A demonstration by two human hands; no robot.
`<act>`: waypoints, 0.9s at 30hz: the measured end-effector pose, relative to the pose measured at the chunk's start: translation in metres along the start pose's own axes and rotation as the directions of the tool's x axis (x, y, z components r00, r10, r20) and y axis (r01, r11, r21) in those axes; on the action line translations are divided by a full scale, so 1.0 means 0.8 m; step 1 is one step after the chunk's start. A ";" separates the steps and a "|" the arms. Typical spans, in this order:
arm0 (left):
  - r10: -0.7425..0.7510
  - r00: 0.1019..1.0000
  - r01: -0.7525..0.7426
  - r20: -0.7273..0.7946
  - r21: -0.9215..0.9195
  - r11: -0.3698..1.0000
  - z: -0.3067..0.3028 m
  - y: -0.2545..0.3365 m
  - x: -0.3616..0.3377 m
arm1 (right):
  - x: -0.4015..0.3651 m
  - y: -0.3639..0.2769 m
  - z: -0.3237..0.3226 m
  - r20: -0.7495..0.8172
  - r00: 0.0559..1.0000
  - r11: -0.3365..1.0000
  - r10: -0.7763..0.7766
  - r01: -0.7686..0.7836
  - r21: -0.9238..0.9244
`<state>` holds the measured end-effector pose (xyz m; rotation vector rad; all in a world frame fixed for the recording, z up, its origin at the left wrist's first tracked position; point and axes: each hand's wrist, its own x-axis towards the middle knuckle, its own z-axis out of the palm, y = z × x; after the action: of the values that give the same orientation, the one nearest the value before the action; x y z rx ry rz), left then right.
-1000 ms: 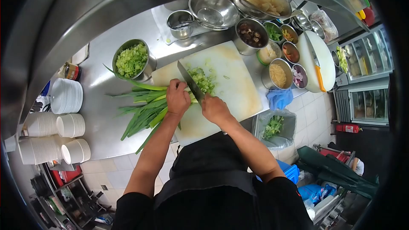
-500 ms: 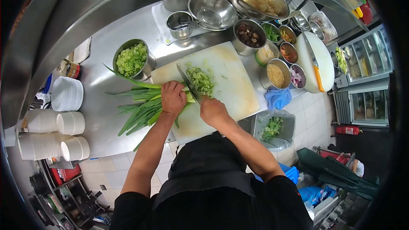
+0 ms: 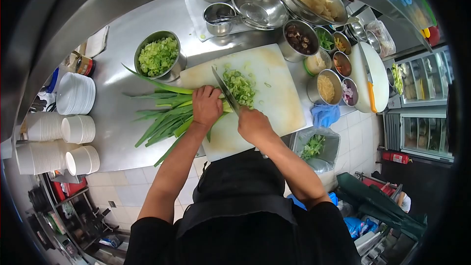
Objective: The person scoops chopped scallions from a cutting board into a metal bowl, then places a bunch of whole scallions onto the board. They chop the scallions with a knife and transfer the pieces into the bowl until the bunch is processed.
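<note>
My left hand is closed over a bunch of green onions, pressing it on the left part of the white cutting board. The long green tops spread leftward past the board onto the steel counter. My right hand grips the handle of a kitchen knife, whose blade points up and left, at the cut ends beside my left fingers. Right of the blade lies a pile of chopped green onion. A steel pot of chopped greens stands at the board's upper left corner.
Steel containers with mushrooms and noodle-like shreds line the right side. A second knife lies on a round white board. Stacked white bowls stand left; a lined bin is below right. A steel shelf edge crosses overhead.
The whole view has shifted slightly, with the counter items appearing further right and a little higher. Both hands keep their holds on the green onions and the knife.
</note>
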<state>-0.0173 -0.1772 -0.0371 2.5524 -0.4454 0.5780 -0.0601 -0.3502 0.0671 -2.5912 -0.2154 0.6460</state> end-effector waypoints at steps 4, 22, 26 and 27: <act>-0.021 1.000 0.021 -0.014 -0.003 1.000 -0.001 0.002 -0.005 | -0.059 -0.018 -0.031 0.056 0.998 0.999 0.035 -0.033 -0.038; -0.005 1.000 0.005 -0.004 -0.010 1.000 -0.007 0.005 -0.006 | 0.013 -0.003 0.035 -0.066 0.998 1.000 0.001 0.000 0.005; 0.006 1.000 -0.006 -0.028 -0.025 1.000 -0.006 0.003 -0.004 | -0.008 -0.003 0.002 -0.066 0.998 1.000 0.002 -0.003 -0.012; -0.001 1.000 0.001 -0.027 -0.026 1.000 -0.004 0.003 -0.006 | -0.028 -0.007 -0.011 -0.026 1.000 1.000 0.002 -0.002 -0.015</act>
<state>-0.0231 -0.1763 -0.0360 2.5172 -0.4393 0.6011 -0.0757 -0.3542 0.0857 -2.6130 -0.2101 0.6139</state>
